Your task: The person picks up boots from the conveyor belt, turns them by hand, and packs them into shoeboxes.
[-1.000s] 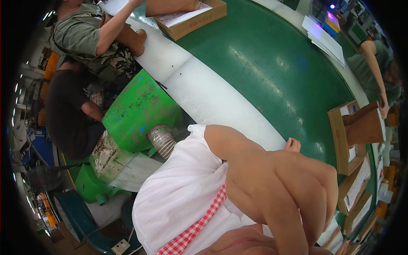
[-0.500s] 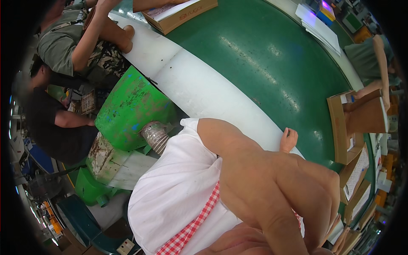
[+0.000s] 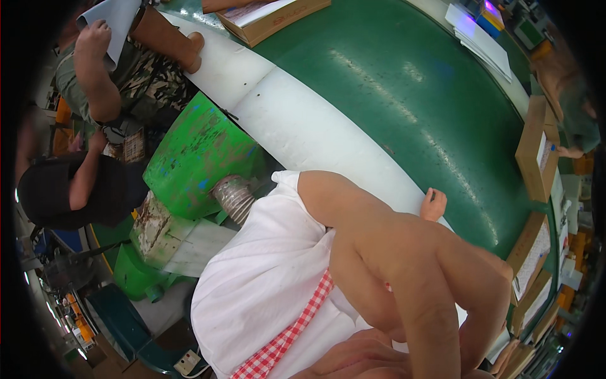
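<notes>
My left hand [image 3: 416, 271] is very large and close, raised in front of my chest. Its fingers point down and stand apart, with the tips cut off at the lower edge; nothing shows in it. Behind it, my right hand [image 3: 433, 204] rests at the inner edge of the white counter [image 3: 303, 120]. Its fingers are curled, with a small dark spot between them that I cannot make out. My right forearm is mostly hidden. I wear a white top [image 3: 252, 265] with a red checked strap [image 3: 290, 328].
Green belt surface [image 3: 391, 95] curves beyond the counter. Open cardboard boxes [image 3: 536, 151] line its right side; another box [image 3: 271, 22] stands at the top. A green machine hood [image 3: 196, 158] with a flexible duct [image 3: 233, 199] is at left. People work at left and far right.
My left hand has shifted and its fingers have parted more. At far right, a box and the person by it have moved. At upper left, a person now holds up a grey sheet.
</notes>
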The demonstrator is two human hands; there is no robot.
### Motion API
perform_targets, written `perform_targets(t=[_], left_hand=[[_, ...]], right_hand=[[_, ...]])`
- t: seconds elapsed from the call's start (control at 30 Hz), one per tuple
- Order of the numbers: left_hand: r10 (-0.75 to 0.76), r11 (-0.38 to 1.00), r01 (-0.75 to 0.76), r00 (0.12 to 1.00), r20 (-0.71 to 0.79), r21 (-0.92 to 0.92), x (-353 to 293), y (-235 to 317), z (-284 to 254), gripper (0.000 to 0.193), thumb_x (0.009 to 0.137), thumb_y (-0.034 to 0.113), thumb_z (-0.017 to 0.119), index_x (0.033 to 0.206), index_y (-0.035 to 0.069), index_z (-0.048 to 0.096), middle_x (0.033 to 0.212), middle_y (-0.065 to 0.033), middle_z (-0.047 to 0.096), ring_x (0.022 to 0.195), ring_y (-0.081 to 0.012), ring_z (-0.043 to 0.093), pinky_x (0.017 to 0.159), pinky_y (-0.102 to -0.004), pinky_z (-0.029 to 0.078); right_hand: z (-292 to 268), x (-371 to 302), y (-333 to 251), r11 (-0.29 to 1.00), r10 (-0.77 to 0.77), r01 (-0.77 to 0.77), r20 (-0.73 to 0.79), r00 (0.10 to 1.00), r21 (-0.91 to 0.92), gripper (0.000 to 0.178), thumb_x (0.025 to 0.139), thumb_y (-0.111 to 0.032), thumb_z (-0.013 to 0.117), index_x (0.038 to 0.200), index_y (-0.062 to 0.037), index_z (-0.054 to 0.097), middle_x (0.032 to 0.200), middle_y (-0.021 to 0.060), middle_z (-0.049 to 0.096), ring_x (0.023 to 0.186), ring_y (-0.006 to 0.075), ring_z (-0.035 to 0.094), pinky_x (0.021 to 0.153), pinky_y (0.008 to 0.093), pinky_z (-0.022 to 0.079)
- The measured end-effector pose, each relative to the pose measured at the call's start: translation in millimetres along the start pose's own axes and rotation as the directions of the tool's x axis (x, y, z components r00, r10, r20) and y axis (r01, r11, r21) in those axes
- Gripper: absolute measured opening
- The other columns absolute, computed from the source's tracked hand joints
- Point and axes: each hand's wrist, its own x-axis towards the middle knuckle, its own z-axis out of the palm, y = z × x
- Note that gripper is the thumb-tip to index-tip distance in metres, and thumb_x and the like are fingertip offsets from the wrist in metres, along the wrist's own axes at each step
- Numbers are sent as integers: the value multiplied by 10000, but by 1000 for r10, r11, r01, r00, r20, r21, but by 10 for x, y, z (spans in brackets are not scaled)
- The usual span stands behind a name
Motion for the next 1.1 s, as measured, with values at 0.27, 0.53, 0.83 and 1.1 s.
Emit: perform_targets(t=[0.27,0.53,0.83,1.1], left_hand=[[-6,972,132,839,-544,193,-694,-536,40,120,801,61,612,782,76,495,915,-88,575,901,-255,571,843,-373,450],[-340,434,899,99,-935,-63,-2561,-1037,-63,119,793,18,614,771,55,503,871,-47,572,936,-143,556,827,-274,448],[-9,-115,980,159,-987,159,-3986,-1140,302,110,685,-21,583,732,66,536,788,-64,552,787,-251,529,706,-359,444],[-197,-308,801,475,-858,514,-3904,-1122,354,117,679,-19,555,713,92,551,802,-40,522,829,-247,485,732,-358,396]], right_hand=[[170,-29,214,991,-53,61,-67,996,120,159,791,-187,606,723,-48,567,737,125,548,738,319,536,654,420,440],[-74,1,-8,999,26,-27,60,998,26,132,839,-171,602,827,-39,598,832,109,563,812,287,534,703,389,442],[-94,47,-59,983,126,-135,78,989,123,134,836,-157,605,870,-28,614,894,109,565,825,276,536,716,368,449],[-307,-60,412,971,240,-241,35,970,6,147,835,-166,605,886,-31,627,925,117,575,887,281,529,763,379,442]])
